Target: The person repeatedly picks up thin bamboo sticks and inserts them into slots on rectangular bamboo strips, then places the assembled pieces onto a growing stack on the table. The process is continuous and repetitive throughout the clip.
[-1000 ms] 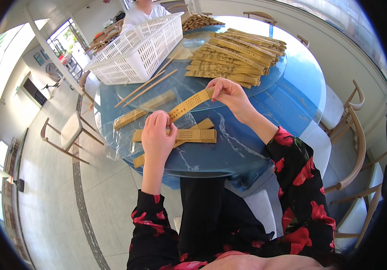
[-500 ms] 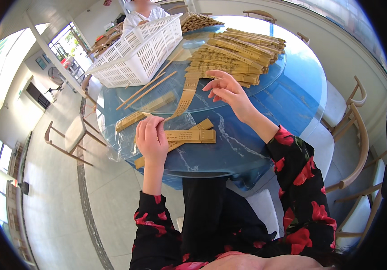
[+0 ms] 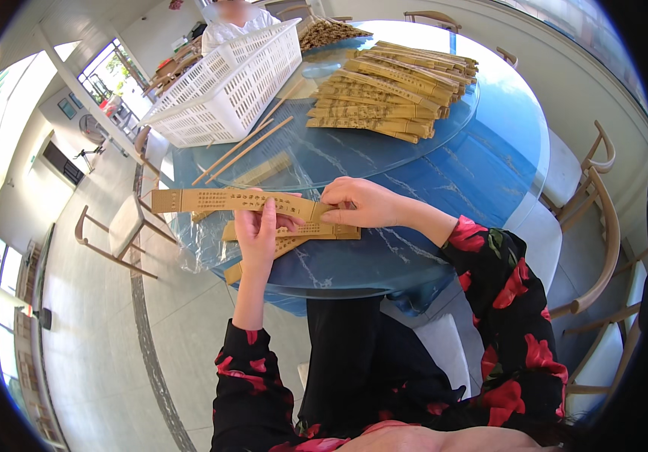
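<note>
A long brown paper chopstick sleeve [image 3: 211,200] with dark print stretches level between my two hands, above the near edge of the table. My left hand [image 3: 257,233] is closed on its middle, thumb on top and fingers beneath. At the sleeve's right end, my right hand [image 3: 360,203] pinches it between thumb and fingers. Directly below lie several more flat sleeves [image 3: 348,229], crossed over each other and partly hidden by my hands. Farther back, a large heap of brown sleeves [image 3: 391,94] is stacked in overlapping rows.
Loose wooden chopsticks [image 3: 250,151] lie beside a white slatted plastic basket [image 3: 222,94] at the far left. Clear plastic wrap [image 3: 202,245] hangs by the left edge of the blue glass-topped table [image 3: 504,169]. A person [image 3: 235,30] sits across. Wooden chairs [image 3: 599,241] stand around.
The sleeve, which slanted away from my left hand toward the heap, now lies crosswise, its far end out to the left. My right hand has come down and left and taken its right end.
</note>
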A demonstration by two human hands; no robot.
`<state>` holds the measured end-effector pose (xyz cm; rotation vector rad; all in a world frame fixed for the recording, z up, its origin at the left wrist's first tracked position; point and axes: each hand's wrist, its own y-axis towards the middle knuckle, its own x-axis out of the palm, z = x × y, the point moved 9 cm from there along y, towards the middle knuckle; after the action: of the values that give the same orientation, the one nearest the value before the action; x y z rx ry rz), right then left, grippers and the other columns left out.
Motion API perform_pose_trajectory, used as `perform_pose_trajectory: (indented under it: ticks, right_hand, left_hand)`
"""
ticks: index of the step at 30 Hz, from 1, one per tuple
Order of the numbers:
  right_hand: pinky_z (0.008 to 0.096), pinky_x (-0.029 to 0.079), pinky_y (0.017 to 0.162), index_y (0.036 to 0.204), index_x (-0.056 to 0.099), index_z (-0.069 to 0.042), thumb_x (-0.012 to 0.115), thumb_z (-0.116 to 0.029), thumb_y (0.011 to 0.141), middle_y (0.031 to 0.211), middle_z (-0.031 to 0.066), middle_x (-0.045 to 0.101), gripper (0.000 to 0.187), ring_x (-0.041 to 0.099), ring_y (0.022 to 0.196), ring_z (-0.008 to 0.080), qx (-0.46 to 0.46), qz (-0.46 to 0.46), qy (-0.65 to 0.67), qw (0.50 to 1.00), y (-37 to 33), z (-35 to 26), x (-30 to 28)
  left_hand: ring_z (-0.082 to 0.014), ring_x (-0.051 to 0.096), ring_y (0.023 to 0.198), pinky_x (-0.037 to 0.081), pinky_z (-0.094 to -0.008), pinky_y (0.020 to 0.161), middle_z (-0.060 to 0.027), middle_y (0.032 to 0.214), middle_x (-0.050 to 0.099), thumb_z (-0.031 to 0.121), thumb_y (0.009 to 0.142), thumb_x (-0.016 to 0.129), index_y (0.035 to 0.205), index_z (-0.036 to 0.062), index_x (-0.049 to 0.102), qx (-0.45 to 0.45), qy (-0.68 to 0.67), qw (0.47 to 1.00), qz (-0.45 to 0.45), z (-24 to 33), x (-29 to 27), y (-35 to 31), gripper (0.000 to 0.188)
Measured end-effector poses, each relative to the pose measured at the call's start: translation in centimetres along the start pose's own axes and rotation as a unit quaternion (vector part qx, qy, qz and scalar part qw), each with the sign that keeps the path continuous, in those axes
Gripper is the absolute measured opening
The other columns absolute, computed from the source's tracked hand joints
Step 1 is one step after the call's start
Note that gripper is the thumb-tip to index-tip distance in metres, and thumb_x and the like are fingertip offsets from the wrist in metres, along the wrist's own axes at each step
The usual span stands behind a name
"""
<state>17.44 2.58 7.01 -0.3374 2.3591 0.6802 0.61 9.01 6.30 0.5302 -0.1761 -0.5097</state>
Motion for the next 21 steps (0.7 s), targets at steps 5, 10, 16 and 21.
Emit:
perform_pose_trajectory:
  ticks: [5,10,16,21]
  right_hand:
    - [0.0344,0.05,0.073,0.104,0.074,0.0,0.07,-0.018,0.095,0.087,0.0098,0.067,0.02,0.062,0.077,0.0234,0.041,0.016,0.035,0.998,0.1,0.3,-0.6]
    - [0.0293,0.051,0.073,0.108,0.075,-0.001,0.069,-0.014,0.095,0.089,0.0083,0.074,0.02,0.066,0.078,0.0159,0.088,0.019,0.172,0.981,0.0,1.7,-0.3]
    - [0.0317,0.053,0.075,0.111,0.077,-0.004,0.068,-0.009,0.093,0.086,0.0058,0.074,0.02,0.068,0.08,0.0184,0.17,0.101,0.085,0.977,-0.4,1.9,-2.0]
    - [0.0385,0.054,0.076,0.113,0.077,-0.006,0.07,-0.006,0.086,0.086,0.0046,0.071,0.028,0.064,0.081,0.0261,-0.13,0.252,-0.223,0.933,-1.0,-4.3,-3.5]
  left_hand:
    - [-0.0233,0.072,0.073,0.058,-0.0292,0.061,-0.023,0.1,0.07,0.01,0.111,0.046,0.121,0.0016,0.04,0.006,0.016,1.0,0.009,-0.1,-0.5,-0.2,0.014]
    - [-0.0175,0.07,0.065,0.054,-0.025,0.056,-0.0139,0.085,0.067,0.006,0.109,0.049,0.115,-0.0003,0.044,0.022,0.028,0.998,0.046,0.5,-0.8,-0.4,0.01]
    - [-0.0117,0.061,0.055,0.046,-0.0214,0.048,-0.0123,0.079,0.069,0.014,0.107,0.058,0.135,0.0011,0.044,-0.048,0.035,0.998,0.036,-0.7,-1.0,-0.2,0.034]
    - [-0.0092,0.055,0.056,0.04,-0.0207,0.048,-0.0066,0.079,0.064,0.032,0.107,0.061,0.152,0.0058,0.039,-0.129,-0.106,0.983,-0.079,-0.9,3.6,-0.4,0.057]
